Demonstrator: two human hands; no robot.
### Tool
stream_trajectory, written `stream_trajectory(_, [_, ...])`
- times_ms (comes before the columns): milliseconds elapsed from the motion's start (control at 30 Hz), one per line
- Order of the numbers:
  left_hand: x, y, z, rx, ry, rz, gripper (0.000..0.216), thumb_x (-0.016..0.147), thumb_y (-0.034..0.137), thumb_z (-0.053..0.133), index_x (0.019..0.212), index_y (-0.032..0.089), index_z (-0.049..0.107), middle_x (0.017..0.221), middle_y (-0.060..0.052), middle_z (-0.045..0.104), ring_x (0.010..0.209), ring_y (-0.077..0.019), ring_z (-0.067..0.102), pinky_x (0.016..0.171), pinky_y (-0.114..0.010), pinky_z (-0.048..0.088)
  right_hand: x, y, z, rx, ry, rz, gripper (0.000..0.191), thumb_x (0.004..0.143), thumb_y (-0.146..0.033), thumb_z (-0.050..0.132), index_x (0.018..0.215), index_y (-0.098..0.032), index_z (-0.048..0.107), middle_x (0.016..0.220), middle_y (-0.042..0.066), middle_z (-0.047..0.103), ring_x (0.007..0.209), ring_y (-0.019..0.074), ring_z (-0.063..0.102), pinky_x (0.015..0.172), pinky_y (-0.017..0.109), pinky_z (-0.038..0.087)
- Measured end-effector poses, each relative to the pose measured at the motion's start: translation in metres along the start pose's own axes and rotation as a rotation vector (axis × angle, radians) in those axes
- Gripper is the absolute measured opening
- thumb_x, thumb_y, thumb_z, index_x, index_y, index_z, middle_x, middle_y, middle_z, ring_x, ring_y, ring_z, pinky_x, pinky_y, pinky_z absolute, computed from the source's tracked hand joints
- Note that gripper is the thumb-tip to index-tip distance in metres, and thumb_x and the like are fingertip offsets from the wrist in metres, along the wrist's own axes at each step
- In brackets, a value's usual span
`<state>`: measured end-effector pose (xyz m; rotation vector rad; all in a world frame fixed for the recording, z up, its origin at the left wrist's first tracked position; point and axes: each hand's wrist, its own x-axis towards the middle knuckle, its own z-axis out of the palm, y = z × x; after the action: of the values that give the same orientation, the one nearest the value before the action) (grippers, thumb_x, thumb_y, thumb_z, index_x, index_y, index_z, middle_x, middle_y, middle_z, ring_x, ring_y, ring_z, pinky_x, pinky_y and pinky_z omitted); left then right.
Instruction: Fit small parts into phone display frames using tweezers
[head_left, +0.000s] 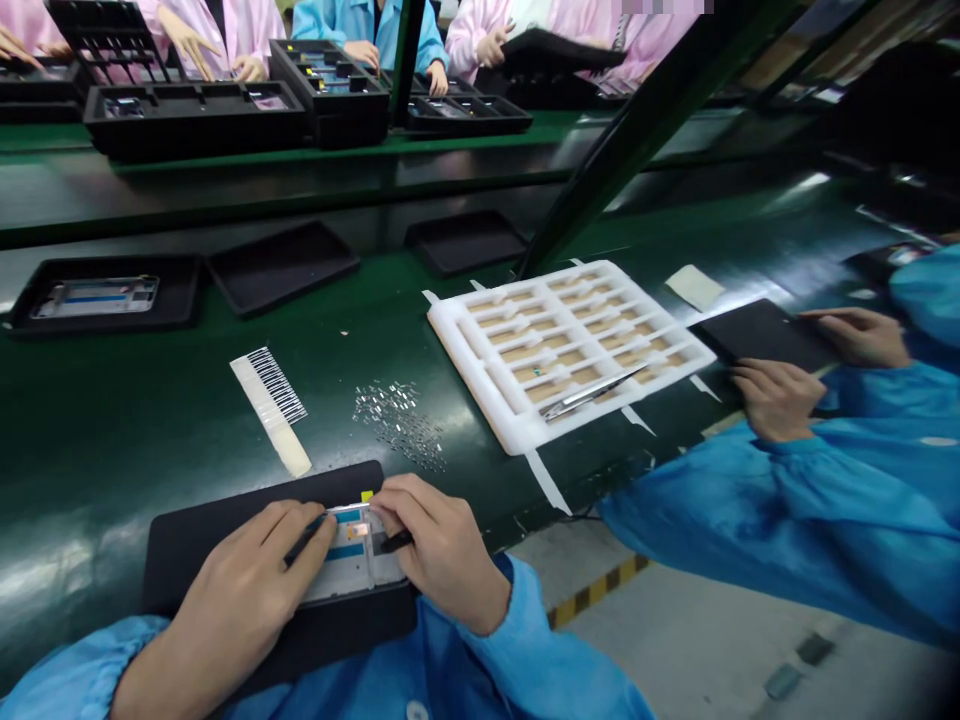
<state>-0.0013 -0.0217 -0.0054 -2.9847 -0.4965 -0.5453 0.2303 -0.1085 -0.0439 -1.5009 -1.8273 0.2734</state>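
In front of me a phone frame [341,580], silvery with blue strips, lies on a black foam tray [184,545]. My left hand [240,570] rests over its left side, fingers bent and gripping its edge; a dark gap or piece shows between thumb and forefinger. At the frame's right end, the closed fingers of my right hand [442,540] touch the upper corner. A dark slim tool [396,542] sticks out from under them towards the frame; its tip is hard to make out. A yellow tab [367,496] shows at the frame's top edge.
Small metal pieces [401,420] lie scattered beyond the tray, beside a strip of pins [270,410]. Tweezers [592,393] rest on a white slotted tray [517,435]. A co-worker's hands [780,400] hold a black tray at right. Black trays [285,265] lie farther back.
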Motion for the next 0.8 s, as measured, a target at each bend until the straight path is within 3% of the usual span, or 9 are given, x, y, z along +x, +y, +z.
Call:
stream_trajectory(333, [0.006, 0.001, 0.005, 0.007, -0.009, 0.046, 0.036, 0.105, 0.006, 0.042, 0.123, 0.009, 0.072, 0.109, -0.014, 0.075, 0.097, -0.0286, 0.069, 0.081, -0.043, 0.063, 0.005, -0.008, -0.012, -0.266, -0.055, -0.112, 0.032, 0.100, -0.003, 0.046, 0.109, -0.014, 0.075, 0.107, 0.007, 0.078, 0.077, 0.0209, 0.064, 0.061, 0.035, 0.051])
stream_trajectory(600, [0.004, 0.000, 0.006, -0.007, -0.018, 0.059, 0.034, 0.105, 0.007, 0.045, 0.125, 0.008, 0.072, 0.114, -0.017, 0.073, 0.101, -0.0302, 0.067, 0.084, -0.045, 0.062, -0.017, -0.037, -0.005, -0.537, -0.143, -0.047, 0.041, 0.100, -0.014, 0.057, 0.138, -0.005, 0.067, 0.133, 0.020, 0.072, 0.080, 0.0249, 0.069, 0.051, 0.036, 0.053])
stream_trajectory(700, [0.004, -0.001, 0.005, -0.017, -0.040, 0.057, 0.035, 0.103, 0.005, 0.047, 0.128, 0.009, 0.071, 0.116, -0.018, 0.072, 0.102, -0.0305, 0.067, 0.083, -0.045, 0.062, -0.016, -0.029, -0.005, -0.351, -0.046, -0.019, 0.033, 0.104, -0.018, 0.055, 0.132, -0.008, 0.070, 0.129, 0.019, 0.073, 0.088, 0.0242, 0.074, 0.059, 0.033, 0.061])
stream_trajectory(800, [0.004, -0.002, 0.000, -0.032, -0.090, 0.011, 0.033, 0.105, 0.010, 0.049, 0.130, 0.012, 0.070, 0.117, -0.016, 0.072, 0.103, -0.0299, 0.068, 0.084, -0.045, 0.062, -0.017, -0.007, -0.007, -0.133, 0.249, 0.019, 0.020, 0.103, -0.012, 0.059, 0.116, -0.012, 0.074, 0.112, 0.014, 0.076, 0.092, 0.0196, 0.077, 0.076, 0.029, 0.066])
